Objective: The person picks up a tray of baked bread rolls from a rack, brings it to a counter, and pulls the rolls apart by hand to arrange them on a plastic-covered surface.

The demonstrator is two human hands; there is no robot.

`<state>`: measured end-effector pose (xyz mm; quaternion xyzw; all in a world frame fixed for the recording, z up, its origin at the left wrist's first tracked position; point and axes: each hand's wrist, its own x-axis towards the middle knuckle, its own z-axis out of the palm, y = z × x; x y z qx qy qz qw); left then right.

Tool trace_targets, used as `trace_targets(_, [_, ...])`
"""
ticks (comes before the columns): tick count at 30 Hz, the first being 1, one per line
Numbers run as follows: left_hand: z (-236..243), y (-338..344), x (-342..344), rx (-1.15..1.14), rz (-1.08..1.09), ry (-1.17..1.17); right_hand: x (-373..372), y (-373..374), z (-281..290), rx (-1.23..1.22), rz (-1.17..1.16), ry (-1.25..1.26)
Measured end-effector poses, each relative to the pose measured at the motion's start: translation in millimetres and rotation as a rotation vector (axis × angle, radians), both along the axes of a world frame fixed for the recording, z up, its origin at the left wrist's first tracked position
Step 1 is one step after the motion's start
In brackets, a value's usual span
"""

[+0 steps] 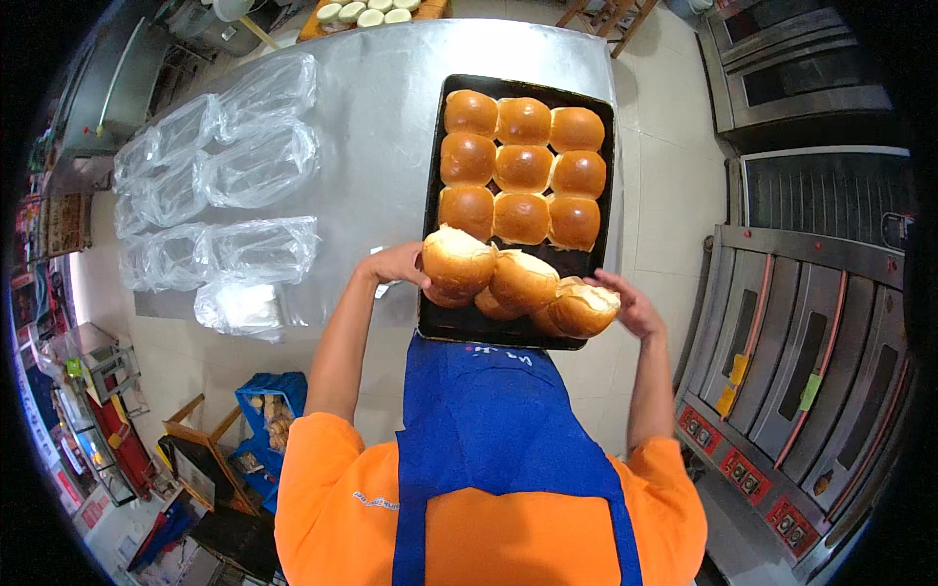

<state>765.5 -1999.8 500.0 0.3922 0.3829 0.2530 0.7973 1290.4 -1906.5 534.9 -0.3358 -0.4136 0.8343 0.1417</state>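
A joined row of golden buns [525,283] is tilted up over the near end of a black baking tray [427,322], pale torn sides showing. More brown bun surfaces peek out under it; whether they belong to the same row I cannot tell. My left hand [399,264] grips the row's left end, thumb toward me. At the right end my right hand [632,307] has its fingers curved against the last bun, partly hidden behind it. Several glossy buns [522,168], packed side by side, fill the far part of the tray.
The tray lies on a metal table [376,107]. Clear plastic bags [259,161] are laid out at left, beside a stack of folded bags [239,306]. Pale rounds [371,18] sit on a board at the far edge. Ovens [791,342] line the right; blue crates [274,400] stand lower left.
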Motion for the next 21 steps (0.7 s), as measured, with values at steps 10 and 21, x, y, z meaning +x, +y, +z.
trace_targets(10, [-16,46,27,0.0,0.265,0.101,-46,13,-46,-0.079,-0.438,-0.072])
trace_targets(21, [29,14,73,-0.36,0.694,-0.727,-126,-54,47,-0.508,-0.222,0.749])
